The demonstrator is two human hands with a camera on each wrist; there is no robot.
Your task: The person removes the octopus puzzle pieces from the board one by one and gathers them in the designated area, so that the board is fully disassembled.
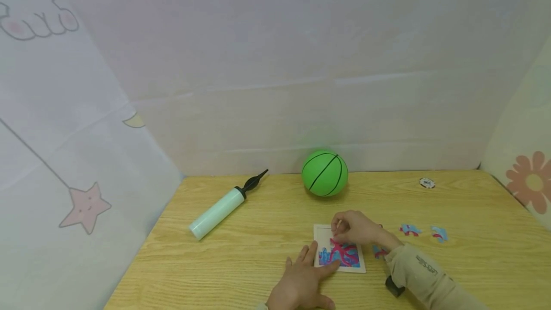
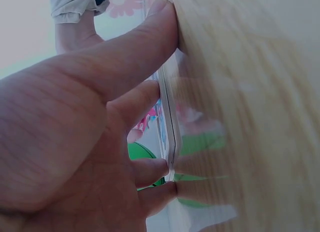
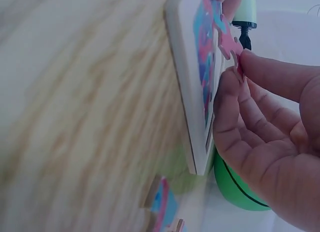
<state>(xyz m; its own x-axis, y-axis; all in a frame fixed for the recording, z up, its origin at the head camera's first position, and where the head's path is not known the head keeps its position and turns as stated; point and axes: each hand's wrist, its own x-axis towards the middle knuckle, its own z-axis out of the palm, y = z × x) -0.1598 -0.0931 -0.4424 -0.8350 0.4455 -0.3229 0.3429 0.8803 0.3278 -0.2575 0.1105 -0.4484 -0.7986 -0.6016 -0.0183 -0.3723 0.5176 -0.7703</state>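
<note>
At the far left, a pale pump is laid on the worktop, apart from the work. The left hand is spread at the near left of the puzzle tray, its grip relaxed, with nothing grasped. The tray's lower part is filled with fitted pieces; its upper left is bare, and its upper right is partly hidden. A green ball is set behind. In the grip of the right hand, a pink piece is pinched over the tray. Farther right, at least three loose pieces are left unplaced, near a round chip; the puzzle can be judged roughly half assembled.
</note>
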